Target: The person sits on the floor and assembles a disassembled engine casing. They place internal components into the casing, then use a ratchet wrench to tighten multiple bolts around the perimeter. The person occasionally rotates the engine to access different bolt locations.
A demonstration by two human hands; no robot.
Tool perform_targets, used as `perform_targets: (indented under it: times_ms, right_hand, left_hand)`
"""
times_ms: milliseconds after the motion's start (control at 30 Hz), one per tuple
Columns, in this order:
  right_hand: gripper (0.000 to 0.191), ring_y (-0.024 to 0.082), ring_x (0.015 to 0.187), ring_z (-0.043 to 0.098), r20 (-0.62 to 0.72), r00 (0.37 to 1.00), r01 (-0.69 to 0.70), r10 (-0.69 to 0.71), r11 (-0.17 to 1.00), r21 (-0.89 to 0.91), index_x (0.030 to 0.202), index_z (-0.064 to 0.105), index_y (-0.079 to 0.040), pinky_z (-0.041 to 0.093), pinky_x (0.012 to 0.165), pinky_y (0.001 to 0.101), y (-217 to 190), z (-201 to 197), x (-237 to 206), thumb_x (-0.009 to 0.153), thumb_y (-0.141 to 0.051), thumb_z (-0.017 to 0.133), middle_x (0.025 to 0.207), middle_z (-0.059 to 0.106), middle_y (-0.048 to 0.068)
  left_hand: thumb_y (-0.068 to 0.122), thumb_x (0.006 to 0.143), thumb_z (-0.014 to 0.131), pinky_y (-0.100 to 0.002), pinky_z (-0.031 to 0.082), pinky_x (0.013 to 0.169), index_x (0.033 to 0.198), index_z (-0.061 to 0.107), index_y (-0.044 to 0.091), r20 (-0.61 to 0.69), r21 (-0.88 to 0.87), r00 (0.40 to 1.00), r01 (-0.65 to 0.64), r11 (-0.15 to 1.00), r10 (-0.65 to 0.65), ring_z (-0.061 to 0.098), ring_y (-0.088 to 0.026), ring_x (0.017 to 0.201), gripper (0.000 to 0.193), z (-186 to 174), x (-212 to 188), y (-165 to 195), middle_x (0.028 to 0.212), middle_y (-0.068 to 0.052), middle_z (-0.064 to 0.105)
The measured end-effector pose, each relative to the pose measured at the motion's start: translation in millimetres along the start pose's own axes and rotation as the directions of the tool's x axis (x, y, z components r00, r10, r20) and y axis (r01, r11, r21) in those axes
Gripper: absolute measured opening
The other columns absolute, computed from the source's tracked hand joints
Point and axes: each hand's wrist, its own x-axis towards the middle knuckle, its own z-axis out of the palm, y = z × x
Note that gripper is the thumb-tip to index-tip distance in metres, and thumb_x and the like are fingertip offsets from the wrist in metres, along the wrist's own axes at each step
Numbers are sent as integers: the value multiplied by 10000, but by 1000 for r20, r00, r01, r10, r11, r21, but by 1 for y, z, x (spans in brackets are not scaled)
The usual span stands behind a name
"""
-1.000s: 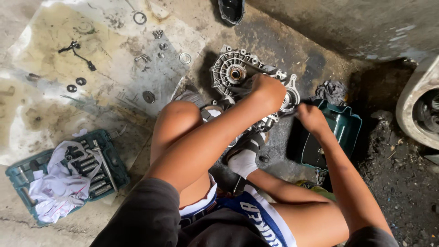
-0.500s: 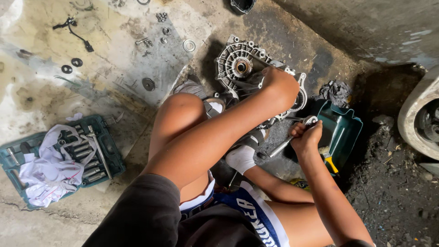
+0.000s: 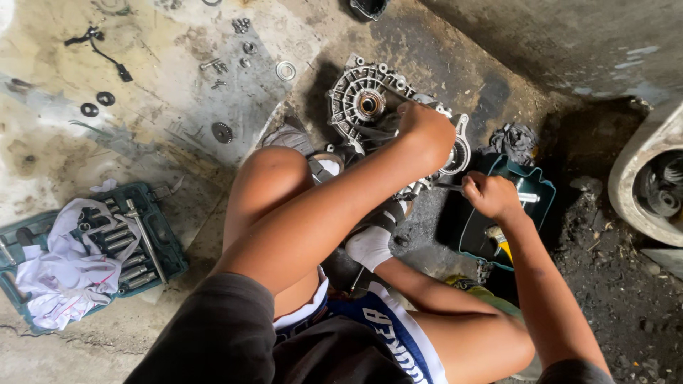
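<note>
A good chunk of the metal engine casing [image 3: 363,107] is covered by the left hand [image 3: 425,131] and forearm, so the middle part of it can't really be made out. The tip of the slim metal tool [image 3: 447,187] gripped in the right hand [image 3: 489,195] is lost between the casing and the arm, and what it touches can't be told. The green tray [image 3: 537,195] under that hand is partly blocked by the wrist, and the socket set case [image 3: 160,245] at the floor's left edge is half buried under a white rag [image 3: 64,274]. A pale round housing [image 3: 640,178] is cut off at the right edge.

Compared with half a second back, the right hand has been lifted a little and brought closer to the casing, with the tool now held more level. The left hand has stayed pressed on the casing's right side.

The casing is seen lying on the dark oily patch of the concrete floor [image 3: 142,142], toward the top middle, just beyond the knees. It's a ribbed grey casting with a round bearing hole and bolt ears around the rim. The left hand is closed down over it; the right is fisted tight around the tool. Loose washers and bolts [image 3: 242,50] are scattered toward the floor's upper left.
</note>
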Motion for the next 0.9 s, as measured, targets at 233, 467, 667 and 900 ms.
perform_targets:
  times_ms: [233,467,667,900]
  right_hand:
    - [666,102,437,262,655,695,-607,298,-245,756,673,423,-148,256,420,275,-8,33,-5,1026,-707,346,523,259,-57]
    - [614,148,450,233,511,756,-495,408,-153,855,680,370,-145,216,425,321,-12,55,-18,1038,-638,292,530,248,-11]
    - [639,193,474,332,203,979,-31,25,999,25,719,442,-128,304,473,355,2,5,-17,1035,-678,361,545,347,16]
    - [675,244,502,448,373,836,-549,403,581,601,764,526,-109,406,530,395,13,11,-8,1031,-724,440,563,463,48]
  left_hand:
    - [243,886,700,-565,479,951,1200,715,55,-69,-10,998,-3,1000,2,658,-383,1144,366,-7,2,-7,1235,-218,691]
    - [233,837,729,-556,492,901,1174,719,57,-96,8,995,10,1000,-9,654,-387,1115,380,-8,9,-11,1225,-224,674]
    - [184,845,733,-520,531,890,1198,731,115,-33,-113,999,19,993,-22,692,-321,1121,360,-6,12,-7,1199,-123,741]
    - [250,883,709,-580,487,916,1210,722,92,-53,-30,998,12,999,-14,668,-353,1130,363,-4,17,0,1228,-155,708]
